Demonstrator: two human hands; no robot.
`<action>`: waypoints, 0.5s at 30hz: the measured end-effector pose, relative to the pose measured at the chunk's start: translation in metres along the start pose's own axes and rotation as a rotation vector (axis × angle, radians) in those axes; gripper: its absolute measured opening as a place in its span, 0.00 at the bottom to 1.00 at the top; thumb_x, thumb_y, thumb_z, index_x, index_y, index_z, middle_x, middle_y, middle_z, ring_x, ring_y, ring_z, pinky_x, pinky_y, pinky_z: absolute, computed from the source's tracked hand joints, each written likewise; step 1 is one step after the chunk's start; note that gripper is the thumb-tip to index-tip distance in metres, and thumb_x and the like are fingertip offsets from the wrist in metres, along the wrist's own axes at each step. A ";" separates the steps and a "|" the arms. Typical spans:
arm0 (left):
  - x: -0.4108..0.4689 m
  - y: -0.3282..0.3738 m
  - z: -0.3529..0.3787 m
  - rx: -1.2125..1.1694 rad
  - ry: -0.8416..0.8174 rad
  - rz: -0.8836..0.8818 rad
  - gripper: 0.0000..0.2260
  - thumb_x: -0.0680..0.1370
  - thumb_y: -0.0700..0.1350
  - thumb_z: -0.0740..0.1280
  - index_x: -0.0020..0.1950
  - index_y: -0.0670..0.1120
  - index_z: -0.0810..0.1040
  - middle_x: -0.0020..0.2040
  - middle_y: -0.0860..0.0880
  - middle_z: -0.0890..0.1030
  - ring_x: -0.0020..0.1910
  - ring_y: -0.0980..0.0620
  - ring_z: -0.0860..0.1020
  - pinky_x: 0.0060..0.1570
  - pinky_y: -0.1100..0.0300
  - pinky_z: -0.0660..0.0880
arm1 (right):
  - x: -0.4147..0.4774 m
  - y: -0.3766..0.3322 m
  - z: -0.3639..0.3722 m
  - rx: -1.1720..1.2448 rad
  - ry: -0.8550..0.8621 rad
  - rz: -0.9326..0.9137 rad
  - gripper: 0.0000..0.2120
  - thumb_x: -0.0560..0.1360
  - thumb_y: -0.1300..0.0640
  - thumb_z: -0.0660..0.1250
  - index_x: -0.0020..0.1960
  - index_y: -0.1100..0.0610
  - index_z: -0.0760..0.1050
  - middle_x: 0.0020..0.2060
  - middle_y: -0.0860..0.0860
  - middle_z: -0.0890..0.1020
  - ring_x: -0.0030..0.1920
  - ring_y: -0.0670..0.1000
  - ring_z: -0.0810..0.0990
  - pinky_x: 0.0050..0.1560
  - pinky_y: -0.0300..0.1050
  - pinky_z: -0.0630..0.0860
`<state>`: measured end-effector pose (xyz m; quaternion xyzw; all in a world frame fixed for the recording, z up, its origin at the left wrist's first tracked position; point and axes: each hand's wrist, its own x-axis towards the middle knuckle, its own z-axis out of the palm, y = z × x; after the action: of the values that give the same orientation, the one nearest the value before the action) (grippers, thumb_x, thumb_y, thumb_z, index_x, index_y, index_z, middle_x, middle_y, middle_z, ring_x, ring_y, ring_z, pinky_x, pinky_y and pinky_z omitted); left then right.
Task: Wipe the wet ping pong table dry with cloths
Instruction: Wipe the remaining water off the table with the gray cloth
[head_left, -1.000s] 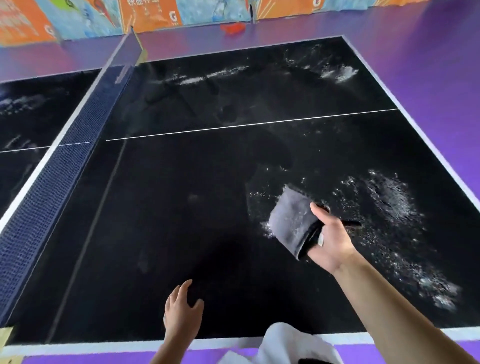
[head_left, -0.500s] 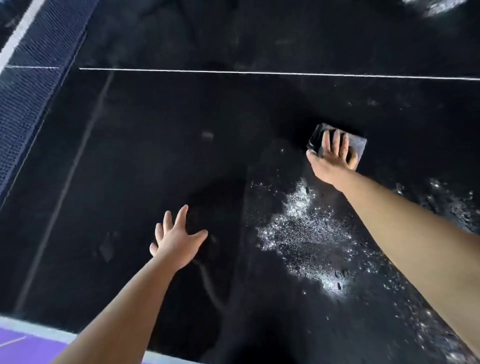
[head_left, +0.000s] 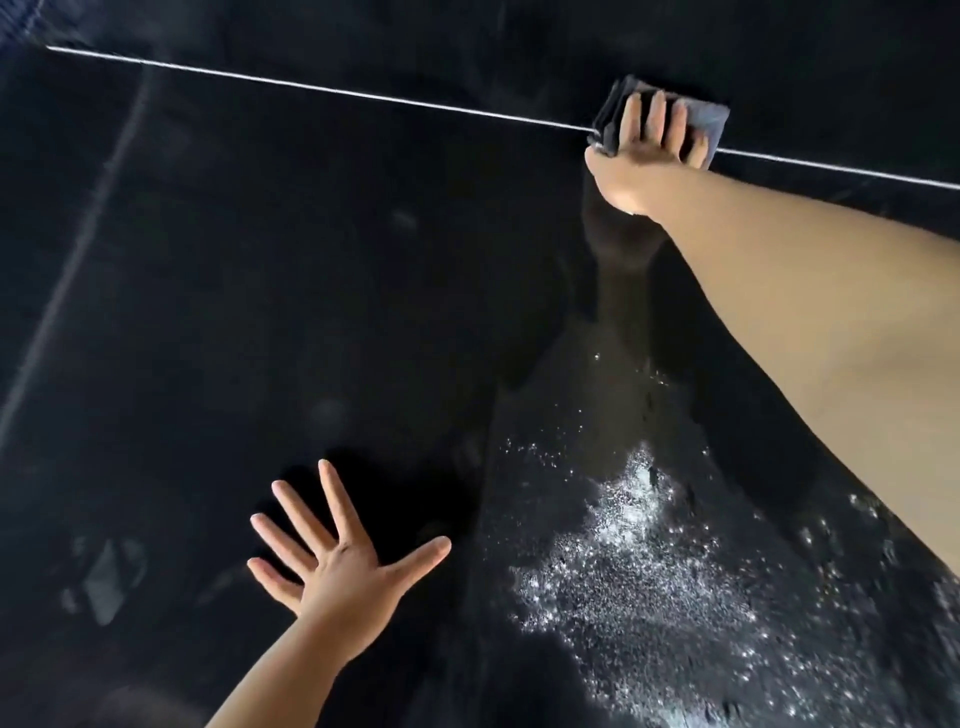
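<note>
The black ping pong table fills the view. A folded grey cloth lies on the white centre line at the upper right. My right hand presses down on it, arm stretched far out and fingers laid straight across its top. My left hand is spread wide and low over the dark surface at the lower middle, holding nothing. A glistening patch of water droplets lies between the two arms at the lower right.
A dull wiped streak runs from the droplet patch up to the cloth. More droplets are scattered under my right forearm. A corner of the blue net shows at the top left.
My right hand has pushed the cloth farther away across the table, onto the white centre line. My left hand has spread its fingers wider. The view has moved in closer over the table.
</note>
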<state>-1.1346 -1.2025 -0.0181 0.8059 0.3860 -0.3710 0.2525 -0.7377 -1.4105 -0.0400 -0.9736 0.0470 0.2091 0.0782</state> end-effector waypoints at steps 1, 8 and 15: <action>-0.001 0.002 0.000 0.001 -0.002 0.006 0.62 0.54 0.82 0.58 0.64 0.64 0.13 0.65 0.51 0.11 0.68 0.42 0.15 0.70 0.39 0.25 | 0.002 -0.001 0.000 -0.009 0.005 -0.013 0.34 0.80 0.37 0.43 0.82 0.50 0.40 0.81 0.52 0.40 0.81 0.57 0.38 0.78 0.59 0.39; -0.005 0.004 -0.001 0.004 -0.006 0.022 0.61 0.60 0.80 0.64 0.66 0.64 0.15 0.68 0.50 0.15 0.71 0.41 0.18 0.71 0.38 0.26 | -0.042 0.008 0.015 -0.102 -0.054 -0.231 0.34 0.81 0.38 0.43 0.81 0.49 0.35 0.80 0.50 0.35 0.79 0.53 0.33 0.78 0.58 0.36; -0.012 0.004 -0.006 -0.029 -0.030 0.060 0.59 0.66 0.76 0.66 0.71 0.64 0.20 0.74 0.48 0.20 0.73 0.41 0.22 0.73 0.37 0.29 | -0.140 0.009 0.063 -0.212 -0.102 -0.518 0.35 0.81 0.37 0.42 0.80 0.51 0.32 0.80 0.53 0.34 0.79 0.54 0.31 0.77 0.58 0.36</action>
<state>-1.1338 -1.2060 -0.0043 0.8077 0.3632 -0.3697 0.2811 -0.8913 -1.3998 -0.0396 -0.9442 -0.2295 0.2345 0.0292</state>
